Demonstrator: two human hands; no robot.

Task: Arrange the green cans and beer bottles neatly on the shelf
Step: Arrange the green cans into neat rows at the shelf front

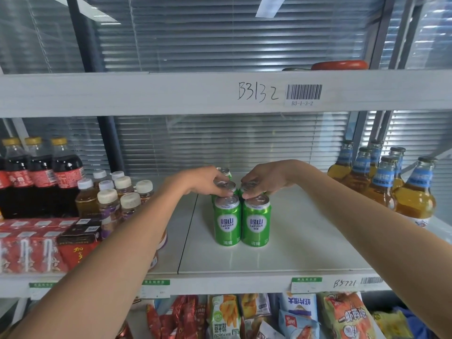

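Both hands, left (208, 181) and right (265, 179), curl fingertips on shiny metal tops of cylindrical green cans (241, 220) mid-shelf (305, 241); glass beer bottles (389, 182) at right edge

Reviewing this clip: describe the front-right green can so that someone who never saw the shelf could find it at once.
Find the white middle shelf, between the dark cola bottles on its left and the amber beer bottles on its right. A block of green cans stands at its centre under both hands. The front-right green can is nearest the camera, below the right hand, with its white round label fully visible.
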